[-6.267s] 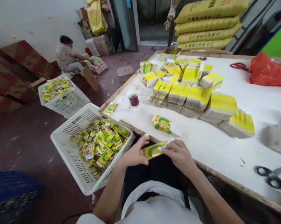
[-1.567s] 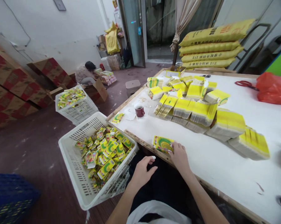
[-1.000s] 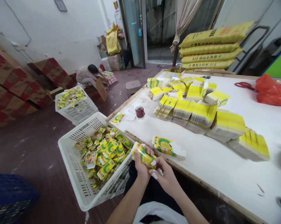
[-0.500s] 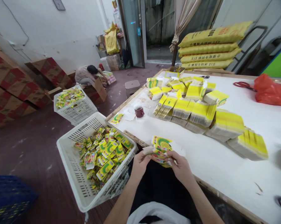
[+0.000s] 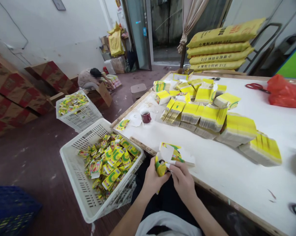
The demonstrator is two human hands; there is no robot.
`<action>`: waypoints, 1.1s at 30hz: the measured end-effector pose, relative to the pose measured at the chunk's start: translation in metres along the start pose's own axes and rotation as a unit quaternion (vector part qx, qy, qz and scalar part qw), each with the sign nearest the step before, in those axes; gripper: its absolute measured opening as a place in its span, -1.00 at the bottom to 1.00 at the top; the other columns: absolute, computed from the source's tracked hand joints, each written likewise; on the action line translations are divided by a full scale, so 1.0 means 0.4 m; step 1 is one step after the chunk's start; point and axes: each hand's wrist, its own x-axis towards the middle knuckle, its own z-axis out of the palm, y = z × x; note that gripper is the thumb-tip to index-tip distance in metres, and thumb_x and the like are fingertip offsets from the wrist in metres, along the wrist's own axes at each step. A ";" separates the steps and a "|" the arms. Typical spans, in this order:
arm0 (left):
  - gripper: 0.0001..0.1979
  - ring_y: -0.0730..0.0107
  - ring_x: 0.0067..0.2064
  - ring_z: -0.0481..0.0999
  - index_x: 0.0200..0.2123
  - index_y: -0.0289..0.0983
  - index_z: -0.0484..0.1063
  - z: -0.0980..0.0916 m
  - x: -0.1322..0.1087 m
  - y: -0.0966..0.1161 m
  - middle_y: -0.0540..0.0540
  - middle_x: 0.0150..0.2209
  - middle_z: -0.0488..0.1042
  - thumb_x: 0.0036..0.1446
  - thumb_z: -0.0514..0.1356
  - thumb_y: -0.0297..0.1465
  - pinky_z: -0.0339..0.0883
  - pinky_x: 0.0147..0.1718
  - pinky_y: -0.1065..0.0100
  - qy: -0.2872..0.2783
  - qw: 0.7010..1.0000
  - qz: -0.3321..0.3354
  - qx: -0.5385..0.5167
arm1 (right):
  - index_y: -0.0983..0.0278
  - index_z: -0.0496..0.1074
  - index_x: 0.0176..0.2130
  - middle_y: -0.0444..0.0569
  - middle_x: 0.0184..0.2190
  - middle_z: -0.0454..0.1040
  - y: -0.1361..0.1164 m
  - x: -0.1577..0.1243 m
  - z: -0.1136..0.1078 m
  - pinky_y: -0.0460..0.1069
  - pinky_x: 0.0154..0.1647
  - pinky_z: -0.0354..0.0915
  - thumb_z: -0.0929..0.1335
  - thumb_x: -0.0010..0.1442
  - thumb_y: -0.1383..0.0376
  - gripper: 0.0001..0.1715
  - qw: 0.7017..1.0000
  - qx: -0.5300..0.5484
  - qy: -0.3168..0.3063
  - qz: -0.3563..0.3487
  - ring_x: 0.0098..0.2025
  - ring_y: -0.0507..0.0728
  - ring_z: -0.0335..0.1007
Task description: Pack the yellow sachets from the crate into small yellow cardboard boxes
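My left hand (image 5: 153,179) and my right hand (image 5: 181,179) are both closed on a small yellow-and-green carton (image 5: 161,166), held upright just off the table's near edge. A white flap (image 5: 166,153) sticks up from its top. Right behind it, a short stack of flat yellow-green cartons (image 5: 179,156) lies on the white table (image 5: 226,170). To my left stands a white plastic basket (image 5: 71,164) with several folded cartons (image 5: 108,157) inside.
Rows of yellow flat cartons (image 5: 212,114) cover the table's middle, with a red mug (image 5: 146,116), red scissors (image 5: 254,86) and a red bag (image 5: 285,92). A second white basket (image 5: 81,114) and red cardboard boxes (image 5: 12,95) sit on the floor. Another person (image 5: 89,78) crouches far off.
My right hand took a flat carton from the short stack; both hands brought it off the table edge and turned it upright, and its white flap now stands open.
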 end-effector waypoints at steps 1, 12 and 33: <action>-0.40 0.31 -0.15 0.51 0.04 -0.19 0.20 0.004 0.002 -0.002 -0.04 -0.12 0.51 -0.08 0.32 -0.39 0.38 -0.14 0.32 0.019 1.000 0.006 -0.020 | 0.18 0.44 -0.08 0.05 -0.17 0.45 -0.012 -0.021 0.017 0.03 -0.15 0.45 0.24 0.28 0.44 -0.71 0.999 0.015 0.028 0.024 -0.14 0.15 0.45; -0.16 0.15 -0.02 0.49 0.21 -0.22 0.03 -0.010 -0.010 0.000 -0.16 -0.01 0.46 -0.11 0.35 -0.33 0.37 0.00 0.12 -0.032 0.990 0.091 0.107 | 0.27 0.44 -0.18 0.01 -0.34 0.55 0.029 0.035 -0.014 0.07 -0.24 0.41 0.41 0.09 0.02 -0.58 0.831 0.371 -0.066 0.409 -0.27 0.21 0.47; -0.50 0.28 -0.28 0.43 -0.07 -0.19 0.13 -0.019 -0.004 -0.032 -0.07 -0.25 0.34 -0.10 0.22 -0.48 0.32 -0.35 0.30 0.017 0.914 0.316 0.254 | 0.27 0.57 -0.27 0.04 -0.27 0.59 0.052 0.048 -0.065 0.16 -0.01 0.27 0.56 -0.13 0.00 -0.50 0.724 0.435 -0.214 0.490 -0.14 0.29 0.44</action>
